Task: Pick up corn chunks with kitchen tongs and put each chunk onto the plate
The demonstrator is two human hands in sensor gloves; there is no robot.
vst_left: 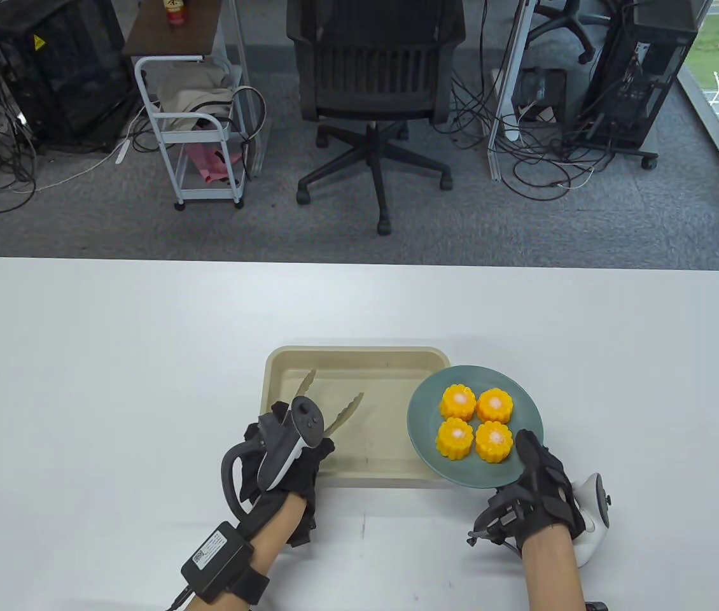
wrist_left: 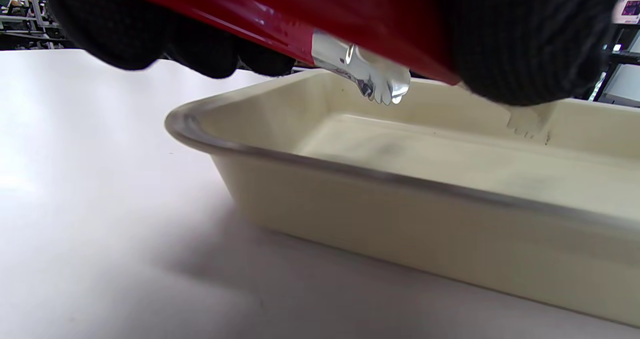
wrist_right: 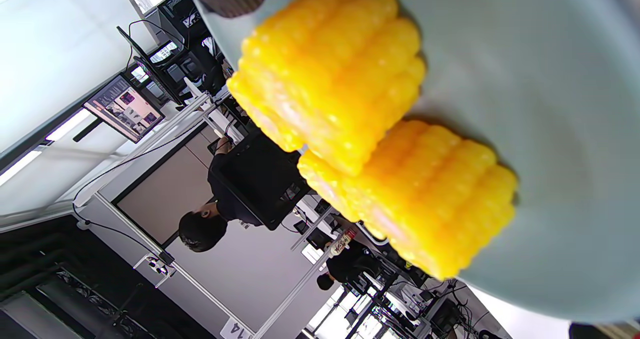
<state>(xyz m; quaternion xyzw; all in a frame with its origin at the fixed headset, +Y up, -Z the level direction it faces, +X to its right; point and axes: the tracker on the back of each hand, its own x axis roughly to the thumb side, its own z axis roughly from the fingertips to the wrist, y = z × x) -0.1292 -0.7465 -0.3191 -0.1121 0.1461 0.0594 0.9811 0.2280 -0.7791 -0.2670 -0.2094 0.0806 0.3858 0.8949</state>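
Several yellow corn chunks stand on end on the teal plate, which overlaps the right rim of the cream tray. My left hand grips the red-handled tongs at the tray's near left corner. The tongs' metal arms are spread apart over the bare tray floor with nothing between them. My right hand holds the plate's near right rim, thumb on top. The right wrist view shows two chunks close up on the plate.
The tray holds no corn. White table stretches wide on both sides and behind the tray. Beyond the far edge stand an office chair, a white cart and computer cases with cables.
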